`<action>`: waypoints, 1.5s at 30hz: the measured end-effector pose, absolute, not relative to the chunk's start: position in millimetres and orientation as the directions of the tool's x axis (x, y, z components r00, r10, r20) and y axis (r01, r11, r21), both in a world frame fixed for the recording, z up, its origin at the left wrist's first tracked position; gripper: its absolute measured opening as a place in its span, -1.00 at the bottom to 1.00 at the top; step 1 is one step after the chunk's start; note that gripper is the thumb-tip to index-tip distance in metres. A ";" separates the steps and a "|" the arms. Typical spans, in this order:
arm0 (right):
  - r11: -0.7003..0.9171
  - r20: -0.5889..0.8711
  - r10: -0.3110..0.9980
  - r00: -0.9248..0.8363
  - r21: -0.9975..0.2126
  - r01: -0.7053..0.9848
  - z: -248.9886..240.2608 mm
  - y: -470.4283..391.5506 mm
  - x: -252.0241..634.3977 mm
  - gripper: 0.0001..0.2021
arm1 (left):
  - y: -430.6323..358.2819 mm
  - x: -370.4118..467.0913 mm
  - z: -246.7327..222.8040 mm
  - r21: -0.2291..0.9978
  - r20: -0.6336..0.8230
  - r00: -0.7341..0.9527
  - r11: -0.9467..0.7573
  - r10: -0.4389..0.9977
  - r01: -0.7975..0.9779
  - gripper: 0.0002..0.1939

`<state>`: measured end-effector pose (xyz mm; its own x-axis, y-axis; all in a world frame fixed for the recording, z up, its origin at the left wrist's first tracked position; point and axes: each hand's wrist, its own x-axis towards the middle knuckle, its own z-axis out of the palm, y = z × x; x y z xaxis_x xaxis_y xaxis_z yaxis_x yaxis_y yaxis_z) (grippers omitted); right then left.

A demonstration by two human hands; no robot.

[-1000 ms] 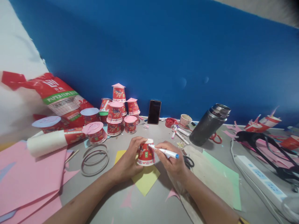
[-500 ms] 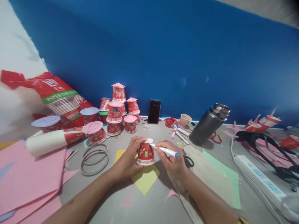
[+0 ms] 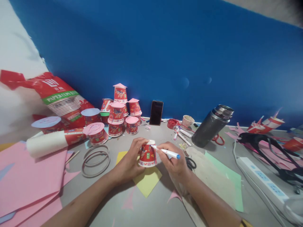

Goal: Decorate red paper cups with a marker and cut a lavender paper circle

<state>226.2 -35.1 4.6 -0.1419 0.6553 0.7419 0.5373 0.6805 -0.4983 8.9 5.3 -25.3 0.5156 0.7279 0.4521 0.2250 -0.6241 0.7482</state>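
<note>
My left hand [image 3: 132, 162] is wrapped around the left side of a red patterned paper cup [image 3: 148, 155], which is upside down with its white rim lowest. Pinched in my right hand [image 3: 174, 160] is a white marker [image 3: 167, 152] with a blue end. The marker's tip meets the upper right side of the cup, near its white base. Yellow paper [image 3: 148, 183] lies on the table beneath the cup. Behind, several upturned cups with pink paper tops form a stack [image 3: 116, 113].
Pink sheets [image 3: 30, 176] and grey rings [image 3: 96, 161] lie left, below a paper-cup bag [image 3: 62, 96]. A phone [image 3: 156, 113] leans on the blue wall. To the right are a dark flask [image 3: 209, 127], black scissors [image 3: 190, 163], green paper [image 3: 223, 171] and a power strip [image 3: 262, 179].
Hardly anything differs. The cup, the marker and both hands hold nearly the same places, and the view has shifted very slightly.
</note>
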 end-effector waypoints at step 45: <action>0.546 0.622 0.783 0.030 -0.710 0.445 2.5 -31.1 228.1 -0.84 | 10.2 6.4 -24.3 0.803 0.394 0.504 -0.555 0.769 0.219 -0.23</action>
<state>228.1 -31.1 2.5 0.0305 0.7828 0.6216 0.4448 0.5463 -0.7098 6.4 10.2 -24.3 0.5043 0.7686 0.3936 0.2190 -0.5547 0.8027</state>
